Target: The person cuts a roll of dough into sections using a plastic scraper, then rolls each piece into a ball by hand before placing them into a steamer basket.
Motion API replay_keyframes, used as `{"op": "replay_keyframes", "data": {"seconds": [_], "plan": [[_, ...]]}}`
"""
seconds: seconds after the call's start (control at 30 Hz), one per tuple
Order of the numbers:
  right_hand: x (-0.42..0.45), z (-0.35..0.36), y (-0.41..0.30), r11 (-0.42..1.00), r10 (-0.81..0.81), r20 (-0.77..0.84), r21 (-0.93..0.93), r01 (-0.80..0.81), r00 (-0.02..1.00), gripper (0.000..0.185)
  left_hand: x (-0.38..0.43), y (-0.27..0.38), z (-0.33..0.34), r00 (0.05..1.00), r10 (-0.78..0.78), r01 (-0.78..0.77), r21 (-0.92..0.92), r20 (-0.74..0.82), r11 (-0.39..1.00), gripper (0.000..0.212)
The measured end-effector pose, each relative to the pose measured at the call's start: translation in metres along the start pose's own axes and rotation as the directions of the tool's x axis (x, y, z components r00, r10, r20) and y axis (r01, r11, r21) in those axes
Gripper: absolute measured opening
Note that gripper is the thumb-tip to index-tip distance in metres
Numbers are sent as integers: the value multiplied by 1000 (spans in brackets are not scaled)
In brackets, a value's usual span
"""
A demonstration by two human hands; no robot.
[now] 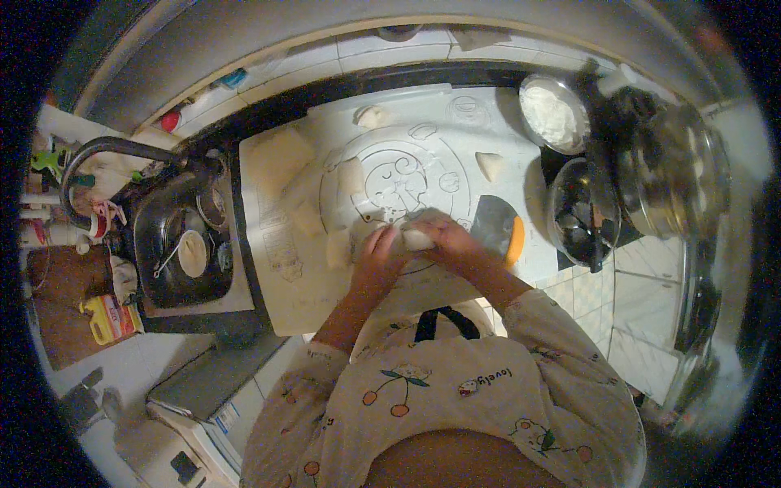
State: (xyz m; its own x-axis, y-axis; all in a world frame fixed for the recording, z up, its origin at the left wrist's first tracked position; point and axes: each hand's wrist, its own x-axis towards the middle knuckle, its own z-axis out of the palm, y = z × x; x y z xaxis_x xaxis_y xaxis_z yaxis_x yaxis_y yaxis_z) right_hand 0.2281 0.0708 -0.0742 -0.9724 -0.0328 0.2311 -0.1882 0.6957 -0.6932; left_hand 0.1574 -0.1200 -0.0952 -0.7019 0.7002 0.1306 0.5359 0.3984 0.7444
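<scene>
A small pale lump of dough (418, 240) is held between my two hands, low over the near part of a printed white kneading mat (421, 140). My right hand (444, 235) curls over its right side, and my left hand (379, 247) closes in from the left. Fingers hide part of the lump. Beyond them lies a pale dough strip (349, 175). Farther off on the mat are a rounded dough piece (370, 116) and a wedge-shaped one (489, 166). Close to my right forearm rests a grey dough scraper (493, 222) with an orange grip (516, 241).
A metal bowl of flour (554, 113) stands at the back right, in front of a glass bowl (584, 210) and a large metal pot (671, 177). On the left are a dark sink (183, 287), its curved faucet (116, 143) and a yellow jug (100, 320).
</scene>
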Motion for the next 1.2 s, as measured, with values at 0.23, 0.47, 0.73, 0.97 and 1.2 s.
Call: {"op": "replay_keyframes", "data": {"seconds": [0.23,0.47,0.73,0.97,1.2], "plan": [[-12,-22,-8,904,344,278,158,-396,897,50,-45,-34,-17,941,64,87,421,-332,903,59],[-58,-150,-31,778,510,-141,496,-385,849,49,-26,-21,-20,947,-139,231,315,-289,921,78],[-134,-424,-55,817,566,-494,443,-369,660,43,-15,7,-29,917,-220,340,365,-333,866,55],[-167,-516,50,513,667,-570,-114,-851,479,38,-5,7,-31,974,-92,179,448,-208,876,52],[-168,-517,99,576,453,-451,-510,-638,769,43,-18,-15,-30,905,-343,425,478,-252,769,57]]}}
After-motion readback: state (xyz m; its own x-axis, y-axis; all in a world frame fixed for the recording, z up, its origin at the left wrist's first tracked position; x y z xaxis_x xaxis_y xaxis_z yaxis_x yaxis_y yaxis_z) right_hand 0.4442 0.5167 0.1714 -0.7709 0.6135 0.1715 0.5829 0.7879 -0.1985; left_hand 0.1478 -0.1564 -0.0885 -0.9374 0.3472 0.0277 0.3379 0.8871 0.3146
